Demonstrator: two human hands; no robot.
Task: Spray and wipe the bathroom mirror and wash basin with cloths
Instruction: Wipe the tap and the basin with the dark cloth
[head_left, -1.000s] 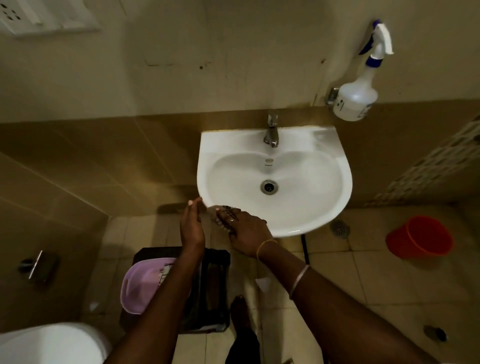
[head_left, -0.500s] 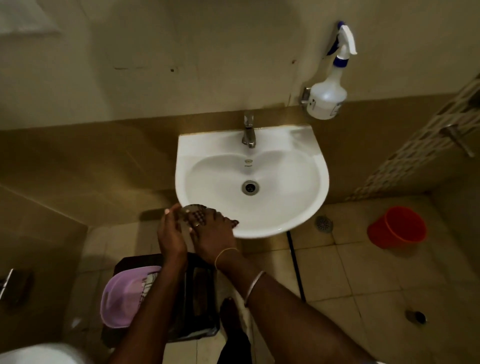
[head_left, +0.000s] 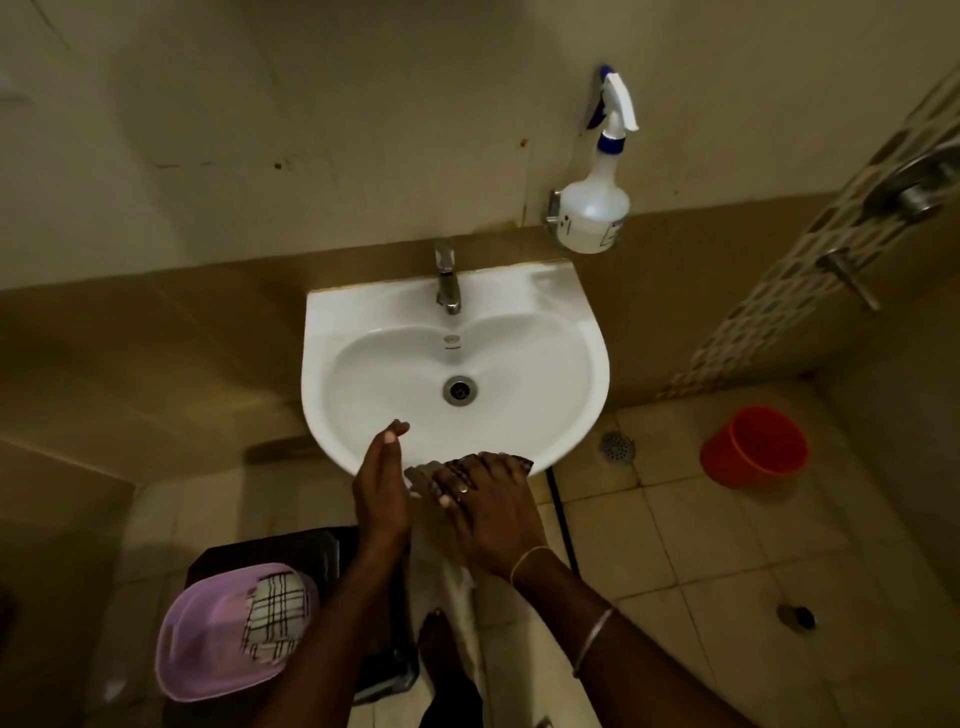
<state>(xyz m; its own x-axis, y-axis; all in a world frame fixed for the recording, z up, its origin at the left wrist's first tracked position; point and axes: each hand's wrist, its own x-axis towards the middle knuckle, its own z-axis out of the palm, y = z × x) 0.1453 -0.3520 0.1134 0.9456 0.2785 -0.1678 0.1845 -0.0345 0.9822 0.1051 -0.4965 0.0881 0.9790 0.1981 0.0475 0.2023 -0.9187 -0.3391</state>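
A white wash basin (head_left: 545, 358) hangs on the tiled wall, with a steel tap (head_left: 447, 280) at its back. My right hand (head_left: 488, 509) presses a dark checked cloth (head_left: 514, 461) against the basin's front rim. My left hand (head_left: 382, 488) rests edge-on against the rim just left of it, fingers straight and holding nothing. A white spray bottle (head_left: 592, 208) with a blue collar hangs on a wall holder to the right of the tap. A second checked cloth (head_left: 272, 613) lies in a purple tub (head_left: 208, 639). No mirror is in view.
The purple tub sits on a dark stool (head_left: 291, 551) at the lower left. An orange bucket (head_left: 753, 447) stands on the floor at the right, near a floor drain (head_left: 617, 446). Shower fittings (head_left: 852, 275) stick out from the right wall. My foot (head_left: 441, 649) is below the basin.
My right hand has slid the cloth rightward along the basin's front rim. My left hand has stayed on the rim beside it. The camera has shifted, so the basin sits lower in view.
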